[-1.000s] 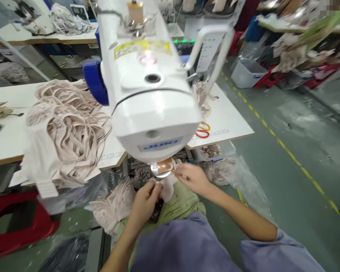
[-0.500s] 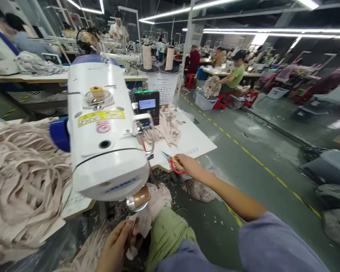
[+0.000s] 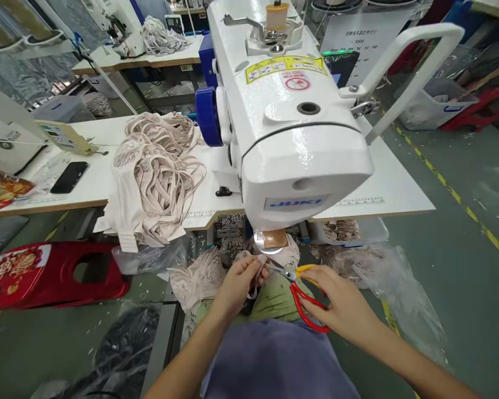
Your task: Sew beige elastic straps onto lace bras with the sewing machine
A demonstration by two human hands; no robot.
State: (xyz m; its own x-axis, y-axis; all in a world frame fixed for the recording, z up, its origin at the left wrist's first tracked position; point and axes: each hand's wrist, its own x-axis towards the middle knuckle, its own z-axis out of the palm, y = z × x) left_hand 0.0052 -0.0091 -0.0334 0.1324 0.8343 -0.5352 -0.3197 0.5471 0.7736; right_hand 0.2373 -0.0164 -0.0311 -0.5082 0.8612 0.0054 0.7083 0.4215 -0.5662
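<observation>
My left grip [image 3: 242, 278] pinches beige fabric [image 3: 261, 259], probably light and limp, best held by its edge; my right grip [image 3: 341, 302] holds scissors [image 3: 290, 274].

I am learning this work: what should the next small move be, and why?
Perhaps close the red-and-yellow-handled metal scissors for a snip: the right hand holds them, handles spread, tips near the pale pink fabric pinched by the left hand.
</observation>
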